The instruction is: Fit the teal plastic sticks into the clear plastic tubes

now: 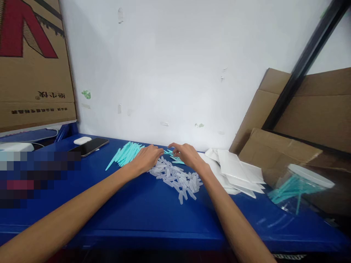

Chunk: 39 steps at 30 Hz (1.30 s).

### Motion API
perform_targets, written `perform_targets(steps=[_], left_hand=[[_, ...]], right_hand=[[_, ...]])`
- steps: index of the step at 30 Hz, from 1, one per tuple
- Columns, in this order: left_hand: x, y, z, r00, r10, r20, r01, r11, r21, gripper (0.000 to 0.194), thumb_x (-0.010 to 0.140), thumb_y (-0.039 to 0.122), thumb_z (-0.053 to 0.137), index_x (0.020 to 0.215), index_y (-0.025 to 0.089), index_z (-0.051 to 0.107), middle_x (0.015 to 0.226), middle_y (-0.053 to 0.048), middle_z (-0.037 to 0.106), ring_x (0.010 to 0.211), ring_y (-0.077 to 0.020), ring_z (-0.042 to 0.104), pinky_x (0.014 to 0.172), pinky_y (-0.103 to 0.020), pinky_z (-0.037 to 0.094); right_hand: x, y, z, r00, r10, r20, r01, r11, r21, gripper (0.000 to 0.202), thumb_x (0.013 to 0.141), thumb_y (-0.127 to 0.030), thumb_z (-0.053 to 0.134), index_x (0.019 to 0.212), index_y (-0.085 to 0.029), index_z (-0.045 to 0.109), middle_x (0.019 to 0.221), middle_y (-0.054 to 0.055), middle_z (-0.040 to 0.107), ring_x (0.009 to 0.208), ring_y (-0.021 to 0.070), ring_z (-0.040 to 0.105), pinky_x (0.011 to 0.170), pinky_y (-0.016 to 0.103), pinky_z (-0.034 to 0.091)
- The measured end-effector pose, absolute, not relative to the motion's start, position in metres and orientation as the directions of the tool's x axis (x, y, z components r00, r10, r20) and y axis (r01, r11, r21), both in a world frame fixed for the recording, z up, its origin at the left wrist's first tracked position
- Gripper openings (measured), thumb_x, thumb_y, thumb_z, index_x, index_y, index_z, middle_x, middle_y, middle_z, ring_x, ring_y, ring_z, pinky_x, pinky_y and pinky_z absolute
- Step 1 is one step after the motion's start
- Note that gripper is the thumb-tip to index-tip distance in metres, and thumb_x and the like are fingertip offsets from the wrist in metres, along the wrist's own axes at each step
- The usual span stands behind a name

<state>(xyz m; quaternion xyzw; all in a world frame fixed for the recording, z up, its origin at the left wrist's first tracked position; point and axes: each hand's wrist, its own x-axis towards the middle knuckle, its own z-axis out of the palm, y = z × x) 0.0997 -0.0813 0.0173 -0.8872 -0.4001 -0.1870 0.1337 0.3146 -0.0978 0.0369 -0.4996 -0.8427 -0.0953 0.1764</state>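
Observation:
Both my arms reach forward over a blue table point(153, 208). My left hand point(148, 157) and my right hand point(186, 155) meet at the far side, fingertips pinched on a thin teal stick point(168, 151). Just in front of them lies a heap of several small clear plastic caps point(178, 179). A row of teal sticks point(126, 153) lies left of my left hand, and a few more teal sticks point(177, 160) sit under my right hand.
A stack of white packets point(238, 171) lies to the right, beside a clear jar point(298, 188) on its side holding teal sticks. A phone point(90, 146) and white earbud case point(82, 140) sit at left. Cardboard boxes point(301, 120) lean at right; the white wall is behind.

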Motion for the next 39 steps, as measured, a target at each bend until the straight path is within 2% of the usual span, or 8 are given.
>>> perform_targets(steps=[3, 6, 10, 15, 26, 33, 35, 39], left_hand=[[0.099, -0.08, 0.016, 0.621, 0.653, 0.434, 0.757, -0.642, -0.117, 0.035, 0.098, 0.032, 0.032, 0.102, 0.021, 0.065, 0.083, -0.009, 0.067, 0.08, -0.0244, 0.062, 0.06, -0.028, 0.038], [0.098, -0.08, 0.016, 0.616, 0.651, 0.444, 0.752, -0.654, -0.083, 0.035, 0.098, 0.033, 0.032, 0.101, 0.022, 0.065, 0.083, -0.009, 0.068, 0.08, -0.0244, 0.063, 0.06, -0.028, 0.038], [0.097, -0.081, 0.017, 0.598, 0.66, 0.455, 0.741, -0.672, -0.001, 0.038, 0.099, 0.035, 0.029, 0.099, 0.022, 0.065, 0.083, -0.008, 0.069, 0.077, -0.0232, 0.064, 0.06, -0.027, 0.037], [0.099, -0.081, 0.018, 0.587, 0.669, 0.455, 0.74, -0.672, 0.034, 0.037, 0.098, 0.035, 0.03, 0.1, 0.022, 0.065, 0.084, -0.008, 0.071, 0.076, -0.0238, 0.065, 0.06, -0.027, 0.037], [0.097, -0.082, 0.018, 0.575, 0.653, 0.494, 0.727, -0.684, 0.059, 0.033, 0.097, 0.031, 0.034, 0.101, 0.024, 0.067, 0.088, -0.006, 0.073, 0.08, -0.0242, 0.067, 0.062, -0.028, 0.039], [0.099, -0.085, 0.02, 0.548, 0.666, 0.505, 0.735, -0.672, 0.088, 0.036, 0.097, 0.032, 0.033, 0.102, 0.024, 0.067, 0.088, -0.005, 0.073, 0.079, -0.0237, 0.067, 0.062, -0.028, 0.04], [0.1, -0.085, 0.019, 0.539, 0.668, 0.513, 0.735, -0.67, 0.1, 0.036, 0.098, 0.034, 0.032, 0.104, 0.024, 0.066, 0.091, -0.005, 0.073, 0.082, -0.0241, 0.067, 0.063, -0.029, 0.04], [0.101, -0.085, 0.018, 0.547, 0.667, 0.505, 0.725, -0.68, 0.113, 0.036, 0.098, 0.035, 0.032, 0.106, 0.026, 0.066, 0.094, -0.004, 0.073, 0.084, -0.0236, 0.067, 0.066, -0.029, 0.042]], right_hand=[[0.308, -0.099, 0.035, -0.466, 0.805, 0.367, 0.873, 0.486, 0.043, 0.047, 0.087, -0.009, 0.059, 0.127, -0.032, 0.052, 0.094, 0.0, 0.073, 0.08, 0.0169, 0.066, 0.062, 0.022, 0.038], [0.305, -0.1, 0.036, -0.474, 0.797, 0.375, 0.864, 0.503, 0.023, 0.047, 0.087, -0.009, 0.058, 0.126, -0.032, 0.052, 0.093, -0.001, 0.073, 0.08, 0.017, 0.066, 0.063, 0.023, 0.038], [0.307, -0.102, 0.038, -0.455, 0.785, 0.421, 0.83, 0.545, -0.119, 0.046, 0.086, -0.008, 0.057, 0.125, -0.032, 0.053, 0.094, -0.001, 0.072, 0.084, 0.0164, 0.066, 0.069, 0.024, 0.042], [0.309, -0.103, 0.041, -0.427, 0.807, 0.409, 0.765, 0.563, -0.313, 0.042, 0.084, -0.012, 0.061, 0.122, -0.031, 0.056, 0.09, -0.001, 0.071, 0.084, 0.0159, 0.066, 0.074, 0.026, 0.046], [0.307, -0.106, 0.046, -0.438, 0.779, 0.449, 0.65, 0.619, -0.441, 0.038, 0.082, -0.011, 0.063, 0.114, -0.031, 0.063, 0.083, -0.002, 0.073, 0.083, 0.0177, 0.069, 0.075, 0.028, 0.05], [0.311, -0.104, 0.046, -0.376, 0.806, 0.456, 0.538, 0.591, -0.601, 0.039, 0.079, -0.016, 0.07, 0.116, -0.029, 0.063, 0.079, -0.001, 0.073, 0.081, 0.0174, 0.07, 0.076, 0.028, 0.053], [0.311, -0.101, 0.045, -0.37, 0.806, 0.462, 0.541, 0.591, -0.598, 0.035, 0.079, -0.02, 0.071, 0.112, -0.027, 0.065, 0.082, 0.0, 0.073, 0.082, 0.0174, 0.07, 0.077, 0.028, 0.052], [0.311, -0.094, 0.042, -0.398, 0.786, 0.474, 0.619, 0.611, -0.494, 0.017, 0.08, -0.028, 0.071, 0.096, -0.024, 0.073, 0.083, 0.001, 0.073, 0.08, 0.017, 0.068, 0.075, 0.028, 0.05]])
